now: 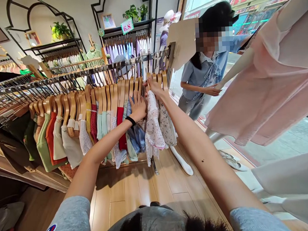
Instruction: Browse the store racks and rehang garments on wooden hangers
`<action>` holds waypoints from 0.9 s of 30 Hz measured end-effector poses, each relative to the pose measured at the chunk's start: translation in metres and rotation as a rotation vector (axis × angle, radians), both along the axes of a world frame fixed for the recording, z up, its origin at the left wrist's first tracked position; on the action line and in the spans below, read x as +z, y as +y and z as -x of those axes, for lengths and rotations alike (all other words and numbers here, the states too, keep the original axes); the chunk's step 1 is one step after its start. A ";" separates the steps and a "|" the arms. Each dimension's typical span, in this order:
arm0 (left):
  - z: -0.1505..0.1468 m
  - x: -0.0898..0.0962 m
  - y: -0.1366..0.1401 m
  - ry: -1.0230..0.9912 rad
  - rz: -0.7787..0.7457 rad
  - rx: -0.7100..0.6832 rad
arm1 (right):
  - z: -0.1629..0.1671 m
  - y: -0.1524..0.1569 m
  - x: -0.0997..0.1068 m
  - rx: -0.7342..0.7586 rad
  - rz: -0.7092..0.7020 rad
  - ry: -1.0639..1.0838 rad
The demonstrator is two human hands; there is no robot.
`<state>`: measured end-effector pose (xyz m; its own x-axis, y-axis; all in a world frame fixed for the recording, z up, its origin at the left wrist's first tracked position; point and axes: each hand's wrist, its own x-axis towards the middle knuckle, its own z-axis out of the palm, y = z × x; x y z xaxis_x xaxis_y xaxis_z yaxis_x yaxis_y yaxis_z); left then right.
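Wooden hangers (121,91) with garments line a metal rail in front of me. My left hand (138,108), a black band at its wrist, rests with fingers spread against the hangers and the blue garment (138,138). Just to its right, my right hand (154,87) is closed around the top of a wooden hanger (149,77) near the rail's right end; its fingertips are partly hidden. Below it hangs a white floral lace-trimmed garment (153,125). A beige floral garment (167,123) hangs to the right, under my right forearm.
The clothes rail (90,71) runs leftward with many garments. On the right, a person in a blue shirt (205,72) stands by the window, near a mannequin in a pink dress (265,86). A white mannequin leg (183,162) stands on the wooden floor (126,188).
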<state>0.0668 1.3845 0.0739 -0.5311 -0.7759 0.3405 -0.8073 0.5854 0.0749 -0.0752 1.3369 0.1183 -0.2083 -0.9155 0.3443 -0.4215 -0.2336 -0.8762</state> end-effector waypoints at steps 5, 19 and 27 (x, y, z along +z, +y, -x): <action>-0.017 -0.026 0.017 0.133 0.014 -0.026 | -0.001 -0.001 -0.009 -0.049 -0.086 -0.012; -0.020 -0.063 0.077 0.194 0.159 0.356 | -0.037 0.070 -0.071 -0.242 -0.157 0.360; -0.015 -0.072 0.105 0.362 -0.130 0.237 | -0.021 0.070 -0.068 -0.080 -0.073 0.217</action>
